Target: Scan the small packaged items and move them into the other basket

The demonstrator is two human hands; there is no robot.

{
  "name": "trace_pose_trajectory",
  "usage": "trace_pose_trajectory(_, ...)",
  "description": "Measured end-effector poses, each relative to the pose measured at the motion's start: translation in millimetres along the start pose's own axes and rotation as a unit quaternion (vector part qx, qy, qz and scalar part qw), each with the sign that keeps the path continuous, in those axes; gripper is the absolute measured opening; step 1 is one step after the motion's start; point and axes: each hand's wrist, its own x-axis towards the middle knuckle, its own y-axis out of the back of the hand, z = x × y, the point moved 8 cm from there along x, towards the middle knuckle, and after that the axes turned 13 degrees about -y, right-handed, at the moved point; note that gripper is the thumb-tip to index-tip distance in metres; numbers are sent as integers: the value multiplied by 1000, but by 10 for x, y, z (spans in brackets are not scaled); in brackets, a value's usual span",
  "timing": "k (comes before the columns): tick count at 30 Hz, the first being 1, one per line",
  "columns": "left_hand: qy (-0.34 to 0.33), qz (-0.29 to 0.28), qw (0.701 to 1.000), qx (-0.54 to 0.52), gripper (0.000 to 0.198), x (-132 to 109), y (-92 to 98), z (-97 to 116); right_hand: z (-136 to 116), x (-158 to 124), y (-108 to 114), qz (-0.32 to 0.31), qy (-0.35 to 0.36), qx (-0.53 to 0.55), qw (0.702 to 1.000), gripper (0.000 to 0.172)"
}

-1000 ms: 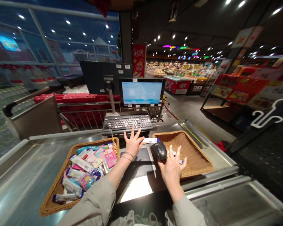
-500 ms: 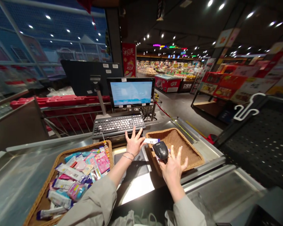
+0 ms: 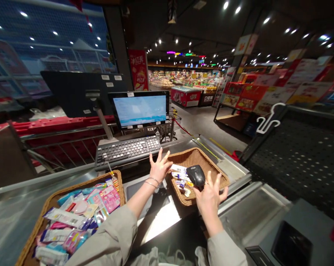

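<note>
My right hand is shut on a black handheld barcode scanner, with its fingers spread past it. Below the scanner, a right-hand wicker basket holds several small white and blue packets. My left hand is raised and open, its fingers spread, holding nothing. It hangs over the checkout counter between the two baskets. Nearest to it on the left, a larger wicker basket is heaped with colourful packaged items.
A black keyboard and a monitor stand beyond my hands. Stainless steel counter surfaces surround the baskets. A black perforated panel rises at right, and plastic bags lie below my hands.
Several small packets now lie in the right-hand basket, which earlier looked bare. The packet seen near my hands is gone from there. The view has swung, shifting the scene left.
</note>
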Motion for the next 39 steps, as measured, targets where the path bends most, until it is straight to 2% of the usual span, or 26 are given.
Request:
trace_pose_trajectory(3,-24,-14,1000,-9,28,111,-96,108,94,15,7,11,-11,-3,1000,50)
trace_pose_trajectory(7,-19,-18,1000,-7,44,190,-167,178,165,11,11,15,-19,-13,1000,51)
trace_pose_trajectory(13,-1,-18,1000,1,44,63,-115,103,128,1,-37,-1,-16,-9,1000,52)
trace_pose_trajectory(22,74,-15,996,41,41,-357,148,-184,-318,-71,-179,-35,54,30,997,46)
trace_pose_trajectory(26,115,-18,991,61,40,-618,293,-351,-555,-129,-229,-36,90,58,994,52)
trace_pose_trajectory(31,163,-30,983,83,41,-974,459,-540,-869,-237,-268,-55,128,88,986,41)
trace_pose_trajectory(39,228,-43,968,97,42,-1487,687,-729,-1283,-480,-324,-87,191,106,972,34)
